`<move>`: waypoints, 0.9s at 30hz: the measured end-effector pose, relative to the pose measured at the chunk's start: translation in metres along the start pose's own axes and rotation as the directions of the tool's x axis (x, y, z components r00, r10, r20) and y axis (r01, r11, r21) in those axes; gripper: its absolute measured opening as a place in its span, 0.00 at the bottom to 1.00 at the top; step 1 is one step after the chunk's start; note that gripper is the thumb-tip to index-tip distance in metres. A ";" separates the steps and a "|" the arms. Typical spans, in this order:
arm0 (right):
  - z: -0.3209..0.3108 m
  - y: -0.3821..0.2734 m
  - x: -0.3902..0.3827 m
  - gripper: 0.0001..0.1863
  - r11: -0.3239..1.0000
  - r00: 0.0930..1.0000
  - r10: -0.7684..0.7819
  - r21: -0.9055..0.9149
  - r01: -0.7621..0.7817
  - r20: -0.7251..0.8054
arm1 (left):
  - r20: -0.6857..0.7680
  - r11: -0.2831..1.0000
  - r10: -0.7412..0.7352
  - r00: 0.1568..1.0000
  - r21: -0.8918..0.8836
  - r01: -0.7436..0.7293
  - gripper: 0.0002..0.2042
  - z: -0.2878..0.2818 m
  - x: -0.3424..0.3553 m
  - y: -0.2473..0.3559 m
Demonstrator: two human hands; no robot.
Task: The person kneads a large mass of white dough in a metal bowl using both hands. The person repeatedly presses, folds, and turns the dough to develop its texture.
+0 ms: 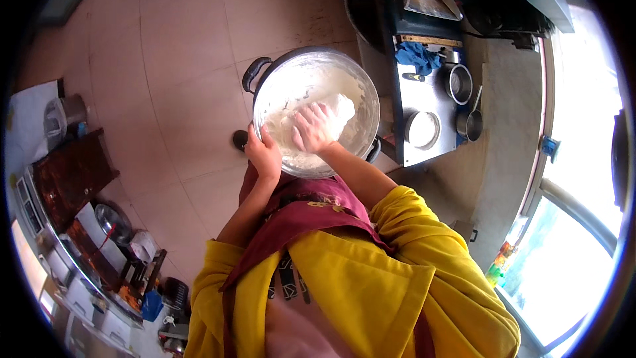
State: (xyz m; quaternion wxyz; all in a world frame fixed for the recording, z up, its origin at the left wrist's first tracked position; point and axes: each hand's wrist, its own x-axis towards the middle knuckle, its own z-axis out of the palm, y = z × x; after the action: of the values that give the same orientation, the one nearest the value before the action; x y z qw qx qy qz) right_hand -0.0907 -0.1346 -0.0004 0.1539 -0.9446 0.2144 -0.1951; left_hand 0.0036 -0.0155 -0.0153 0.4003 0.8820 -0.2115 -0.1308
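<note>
clearly the left hand [264, 154] is clamping its fingers over the near rim of the wide round steel pot with black side handles [317, 111], steadying it, while the right hand [313, 127], fingers curled, is pressing into the white dough [311, 119] inside, floured and half buried.

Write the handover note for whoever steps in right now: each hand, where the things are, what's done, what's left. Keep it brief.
Left hand: grips the near rim of the large metal pot, steadying it.
Right hand: inside the pot, pressed into the white dough, coated with it.
Pot: held in front of the body over the tiled floor, just left of the metal counter, which carries small metal cups and a blue cloth.
Done: the dough has come together as one soft mass; white residue smears the pot's inner wall.
Left: probably more kneading and scraping the wall residue into the mass; it looks uneven.
</note>
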 end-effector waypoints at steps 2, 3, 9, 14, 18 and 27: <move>0.016 0.010 0.012 0.14 1.000 1.000 0.004 0.015 -0.004 0.002 | -0.024 1.000 0.010 1.000 0.006 -0.009 0.10 0.001 0.004 0.004; 0.024 0.014 0.021 0.14 1.000 1.000 0.004 0.024 -0.004 0.002 | -0.006 1.000 -0.015 1.000 -0.009 0.015 0.10 -0.002 0.006 0.009; 0.052 0.031 0.070 0.07 0.993 0.998 0.064 0.103 -0.066 0.021 | 0.045 0.996 -0.074 0.996 -0.040 0.075 0.09 -0.004 0.007 0.008; 0.052 0.032 0.087 0.09 0.997 0.998 0.036 0.068 -0.040 0.058 | -0.019 0.996 -0.025 1.000 -0.091 0.023 0.09 -0.004 0.005 0.012; 0.048 0.023 0.091 0.11 0.988 0.977 0.154 0.005 -0.156 0.148 | -0.023 0.995 -0.099 0.995 -0.028 0.098 0.13 0.001 0.010 0.012; -0.025 -0.005 0.058 0.17 0.997 0.784 0.075 -0.052 -0.054 0.617 | -0.101 0.999 -0.039 0.994 -0.032 0.036 0.12 -0.001 0.004 0.006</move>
State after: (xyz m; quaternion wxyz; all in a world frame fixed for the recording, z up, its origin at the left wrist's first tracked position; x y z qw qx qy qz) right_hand -0.0513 -0.1623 0.0408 0.2071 -0.9509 0.1874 0.1335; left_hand 0.0054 -0.0203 -0.0107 0.4214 0.8851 -0.1722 -0.0966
